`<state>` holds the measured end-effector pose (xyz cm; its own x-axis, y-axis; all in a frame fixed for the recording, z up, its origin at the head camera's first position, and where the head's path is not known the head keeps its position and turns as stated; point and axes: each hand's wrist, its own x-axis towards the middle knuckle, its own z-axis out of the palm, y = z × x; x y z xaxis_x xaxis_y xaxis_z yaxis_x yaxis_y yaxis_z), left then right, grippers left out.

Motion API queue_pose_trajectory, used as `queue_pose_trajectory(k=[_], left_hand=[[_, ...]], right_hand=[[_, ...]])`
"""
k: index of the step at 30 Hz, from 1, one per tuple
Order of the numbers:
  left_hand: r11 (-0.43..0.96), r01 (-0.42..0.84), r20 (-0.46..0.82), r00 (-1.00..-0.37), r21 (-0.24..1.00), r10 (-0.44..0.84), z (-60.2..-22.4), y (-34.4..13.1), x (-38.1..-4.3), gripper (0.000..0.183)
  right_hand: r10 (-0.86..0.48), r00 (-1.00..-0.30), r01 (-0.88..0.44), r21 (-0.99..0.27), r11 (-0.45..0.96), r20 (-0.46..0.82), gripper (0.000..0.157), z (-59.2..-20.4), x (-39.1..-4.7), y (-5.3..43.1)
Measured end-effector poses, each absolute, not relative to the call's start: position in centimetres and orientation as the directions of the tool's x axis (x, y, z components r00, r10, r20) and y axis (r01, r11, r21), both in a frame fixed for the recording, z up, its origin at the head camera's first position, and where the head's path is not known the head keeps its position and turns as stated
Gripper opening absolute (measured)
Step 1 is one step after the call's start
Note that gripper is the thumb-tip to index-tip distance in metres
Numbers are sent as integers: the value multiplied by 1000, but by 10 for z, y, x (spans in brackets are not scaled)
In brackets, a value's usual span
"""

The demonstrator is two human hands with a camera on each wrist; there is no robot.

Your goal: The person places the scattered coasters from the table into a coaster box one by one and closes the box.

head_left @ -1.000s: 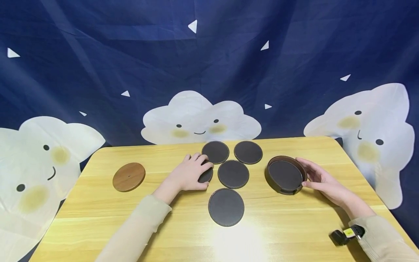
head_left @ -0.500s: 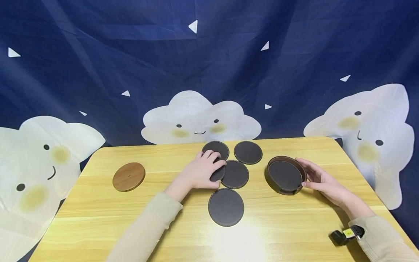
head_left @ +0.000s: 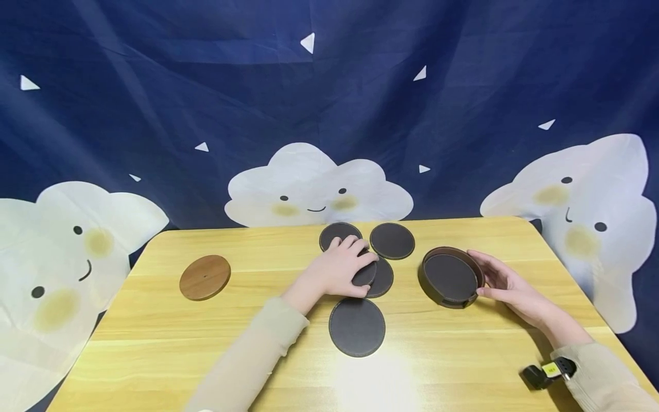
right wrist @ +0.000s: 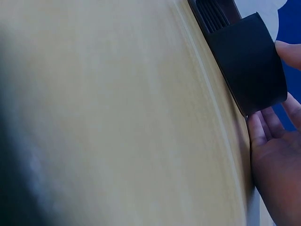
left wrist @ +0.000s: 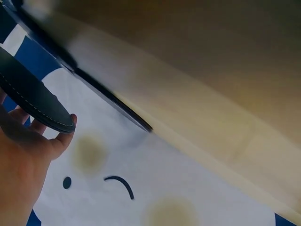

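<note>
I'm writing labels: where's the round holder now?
In the head view, the round holder stands on the right part of the table, with the right hand at its right side and loose black discs to its left.

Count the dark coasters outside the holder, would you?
5: the back-left coaster, back-right coaster, front coaster, held coaster in the left hand, and middle coaster partly covered by it. More may be hidden underneath.

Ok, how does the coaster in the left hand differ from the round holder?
The coaster is a thin flat disc; the holder has a deeper, notched wall. The left hand holds the coaster above the table; the holder stands on it, gripped by the right hand. Both are round and dark.
</note>
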<state>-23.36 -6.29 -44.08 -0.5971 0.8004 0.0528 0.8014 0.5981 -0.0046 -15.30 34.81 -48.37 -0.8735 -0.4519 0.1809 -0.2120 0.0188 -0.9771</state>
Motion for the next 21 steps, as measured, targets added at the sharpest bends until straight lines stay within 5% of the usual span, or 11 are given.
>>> queue_pose_trajectory(k=[21], left_hand=[[493, 863, 23, -493, -114, 869, -434, 1, -230, 68]], right_hand=[[-457, -866, -227, -974, -4, 203, 78, -485, -154, 349]])
